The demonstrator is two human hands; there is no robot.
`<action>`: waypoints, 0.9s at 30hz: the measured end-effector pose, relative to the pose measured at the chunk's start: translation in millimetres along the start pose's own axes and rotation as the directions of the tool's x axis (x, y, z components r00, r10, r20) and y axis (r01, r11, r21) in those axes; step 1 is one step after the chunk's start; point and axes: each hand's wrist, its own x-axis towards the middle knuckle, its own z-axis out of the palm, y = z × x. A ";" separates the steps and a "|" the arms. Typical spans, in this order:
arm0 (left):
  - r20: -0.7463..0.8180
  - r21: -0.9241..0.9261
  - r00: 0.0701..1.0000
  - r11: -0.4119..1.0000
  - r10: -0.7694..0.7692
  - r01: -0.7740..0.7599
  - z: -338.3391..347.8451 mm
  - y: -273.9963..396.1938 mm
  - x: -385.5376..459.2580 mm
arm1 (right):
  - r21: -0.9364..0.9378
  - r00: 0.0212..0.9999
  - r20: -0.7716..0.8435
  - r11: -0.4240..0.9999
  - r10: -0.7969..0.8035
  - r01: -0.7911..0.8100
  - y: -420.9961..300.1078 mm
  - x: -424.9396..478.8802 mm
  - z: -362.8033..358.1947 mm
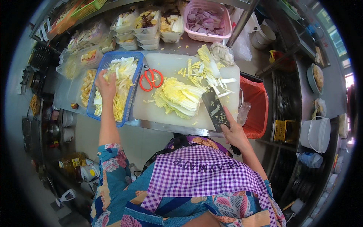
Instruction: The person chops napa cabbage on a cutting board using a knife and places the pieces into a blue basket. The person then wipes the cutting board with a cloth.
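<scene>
My right hand (234,133) grips a dark-bladed cleaver (212,106) at the right of the white cutting board (153,113). Bits of cabbage cling to its blade. Left of the blade lies a cut piece of napa cabbage (181,98), its leafy end towards the left. My left hand (106,85) is over a blue plastic basket (131,100) of cut cabbage (122,69), thumb and fingers apart; its fingertips are partly lost against the leaves. Red-handled scissors (150,79) rest on the board beside the basket. Loose cabbage strips and trimmings (210,71) lie at the board's far right.
Behind the board stand stacked clear containers of vegetables (147,28) and a pink basket of sliced onions (208,24). A crumpled cloth (222,54) sits by the metal shelf post (242,24). A red-lined bin (256,107) is right of the table. Fried pieces (88,85) lie left of the blue basket.
</scene>
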 end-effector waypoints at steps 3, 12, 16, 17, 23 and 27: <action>0.100 -0.068 0.972 0.976 0.215 -0.208 -8.9 39.5 -32.8 | 0.014 0.997 -0.068 0.999 -0.036 0.037 -0.7 3.5 -5.0; 0.502 -0.609 0.654 0.768 0.566 -0.197 110.2 231.1 -55.8 | 0.088 0.990 -0.143 0.996 0.017 -0.004 22.4 19.1 -41.2; 0.585 -0.523 0.489 0.762 0.647 -0.382 204.4 278.4 -43.0 | 0.099 0.980 -0.199 0.994 -0.015 0.035 44.6 14.6 -29.9; 0.580 -0.512 0.431 0.721 0.691 -0.466 217.9 280.4 -42.5 | 0.098 0.985 -0.172 0.995 -0.001 0.018 45.6 12.8 -29.5; 0.640 -0.441 0.193 0.562 0.744 -0.700 237.6 285.1 -31.8 | 0.211 0.980 -0.185 0.977 0.066 -0.026 75.6 -6.5 -37.3; 0.443 -0.685 0.507 0.644 0.739 -0.340 184.5 275.4 4.8 | 0.238 0.983 -0.174 0.971 0.065 -0.022 76.4 -15.5 -49.4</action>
